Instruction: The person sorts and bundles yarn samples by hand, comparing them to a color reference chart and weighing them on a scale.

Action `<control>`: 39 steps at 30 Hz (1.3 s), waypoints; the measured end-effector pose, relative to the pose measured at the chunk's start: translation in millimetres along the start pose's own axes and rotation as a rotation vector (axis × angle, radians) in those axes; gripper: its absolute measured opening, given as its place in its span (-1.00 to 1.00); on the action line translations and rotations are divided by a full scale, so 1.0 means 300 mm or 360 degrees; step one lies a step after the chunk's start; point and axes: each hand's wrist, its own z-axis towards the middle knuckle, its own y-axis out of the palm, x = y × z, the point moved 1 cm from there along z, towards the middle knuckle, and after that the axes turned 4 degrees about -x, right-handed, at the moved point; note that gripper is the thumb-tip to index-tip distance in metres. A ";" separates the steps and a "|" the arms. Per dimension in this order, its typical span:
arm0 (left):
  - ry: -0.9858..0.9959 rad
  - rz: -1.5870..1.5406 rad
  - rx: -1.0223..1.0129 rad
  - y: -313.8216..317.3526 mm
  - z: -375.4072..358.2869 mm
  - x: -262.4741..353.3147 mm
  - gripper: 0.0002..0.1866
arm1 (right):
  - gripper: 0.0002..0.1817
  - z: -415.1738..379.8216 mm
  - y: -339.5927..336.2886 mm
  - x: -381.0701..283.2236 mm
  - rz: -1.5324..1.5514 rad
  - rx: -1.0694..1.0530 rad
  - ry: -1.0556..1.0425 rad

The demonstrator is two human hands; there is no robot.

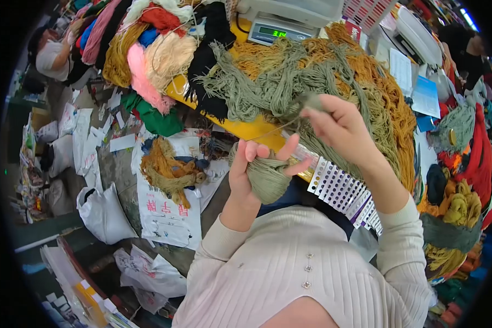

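The left hand (263, 161) cups a green yarn bundle (269, 181), fingers parted; the right hand (341, 130) pinches a thin strand (279, 129).

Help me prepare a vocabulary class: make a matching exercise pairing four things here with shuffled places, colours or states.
Column one:
1. Yarn ball
2. Scale
3. Tabletop
4. Sleeves

Column two:
A. Yellow
B. Showing lit green digits
C. Cream
D. Held in the left hand

Right pairs: 1-D, 2-B, 3-A, 4-C

A white sack (106, 216) slumps near a red-printed sheet (161, 221).
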 end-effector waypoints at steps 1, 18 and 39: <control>0.0002 0.0029 0.0010 -0.007 0.004 -0.006 -0.60 | -0.90 -0.007 0.009 -0.036 -0.0145 -0.0152 -0.0037; -0.0107 0.0490 0.0174 -0.048 0.049 -0.075 -0.55 | -0.77 -0.219 0.017 0.122 -0.0491 0.0063 -0.0125; -0.0302 0.1132 0.0316 -0.002 0.032 -0.138 0.07 | -0.88 -0.191 0.057 0.111 0.1576 0.0114 0.0441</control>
